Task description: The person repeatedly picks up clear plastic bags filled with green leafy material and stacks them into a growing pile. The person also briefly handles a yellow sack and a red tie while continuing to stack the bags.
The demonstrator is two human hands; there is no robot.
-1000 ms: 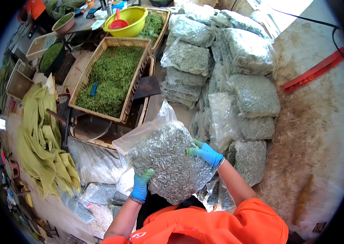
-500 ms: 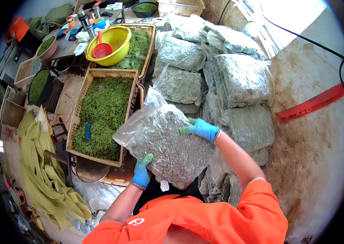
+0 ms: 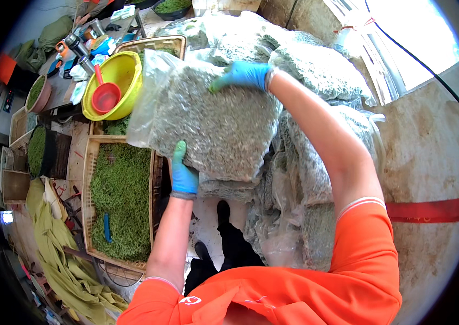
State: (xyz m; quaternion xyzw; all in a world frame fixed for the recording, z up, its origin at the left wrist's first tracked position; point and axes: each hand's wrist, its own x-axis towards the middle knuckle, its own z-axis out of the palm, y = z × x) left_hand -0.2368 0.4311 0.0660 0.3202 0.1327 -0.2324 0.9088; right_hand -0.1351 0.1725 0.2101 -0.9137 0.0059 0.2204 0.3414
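A clear plastic bag of grey-green leafy material (image 3: 213, 122), packed into a flat block, is held out in front of me over the stacked bags. My left hand (image 3: 184, 173), in a blue glove with a green-stained thumb, grips its near left edge. On the far edge, my right hand (image 3: 244, 76), gloved in blue, has its thumb on top and its fingers over the rim. Loose clear plastic (image 3: 151, 92) hangs from the bag's left side. What lies directly beneath the bag is hidden.
More filled bags (image 3: 316, 65) are piled behind and right. At left, a crate of green leaves (image 3: 121, 200) holds a blue tool (image 3: 107, 227). A yellow basin (image 3: 132, 76) with a red scoop (image 3: 106, 97) stands behind. Green cloth (image 3: 56, 254) drapes at lower left; a red strip (image 3: 430, 210) lies right.
Both hands have carried the bag forward, away from my body and over the stack. My legs and shoes now show below it. The view has shifted too.
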